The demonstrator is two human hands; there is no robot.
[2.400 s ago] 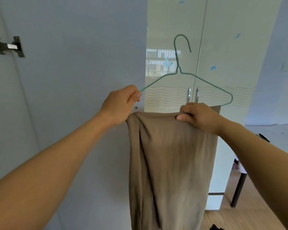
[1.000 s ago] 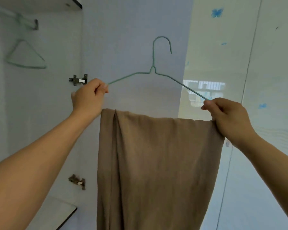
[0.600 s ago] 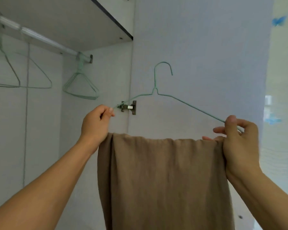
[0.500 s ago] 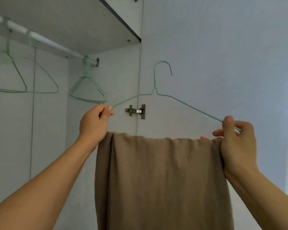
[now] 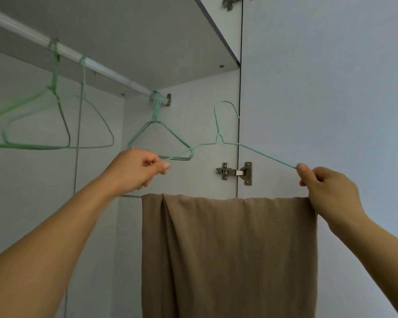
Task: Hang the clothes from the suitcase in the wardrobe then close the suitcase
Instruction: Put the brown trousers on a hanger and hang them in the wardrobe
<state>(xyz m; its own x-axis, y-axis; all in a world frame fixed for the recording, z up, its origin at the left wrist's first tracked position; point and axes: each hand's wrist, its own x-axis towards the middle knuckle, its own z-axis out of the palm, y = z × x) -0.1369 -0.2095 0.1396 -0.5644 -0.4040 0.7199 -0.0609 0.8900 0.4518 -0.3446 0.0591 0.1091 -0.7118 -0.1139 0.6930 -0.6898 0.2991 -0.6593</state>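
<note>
Brown garment (image 5: 230, 253), folded over the bottom bar of a green wire hanger (image 5: 218, 138), hanging in the lower centre of the frame and running off the bottom edge. Held up in front of the open wardrobe, hook (image 5: 225, 109) upright and free, below and right of the rail's end. Left hand (image 5: 136, 168), centre left, pinching the hanger's left sloping wire between thumb and curled fingers. Right hand (image 5: 326, 189), centre right, pinching the right sloping wire near its end, fingers curled, heel of the hand against the garment's top right corner. White rail (image 5: 62, 51) slanting from upper left down toward the centre, under a shelf (image 5: 147, 42). On the rail, empty green hangers (image 5: 55, 125) at the left and a bunch of hangers (image 5: 161, 138) by the rail's bracket. Metal hinge (image 5: 234, 172) between the two hands, on the open door (image 5: 319, 88) filling the right side.
</note>
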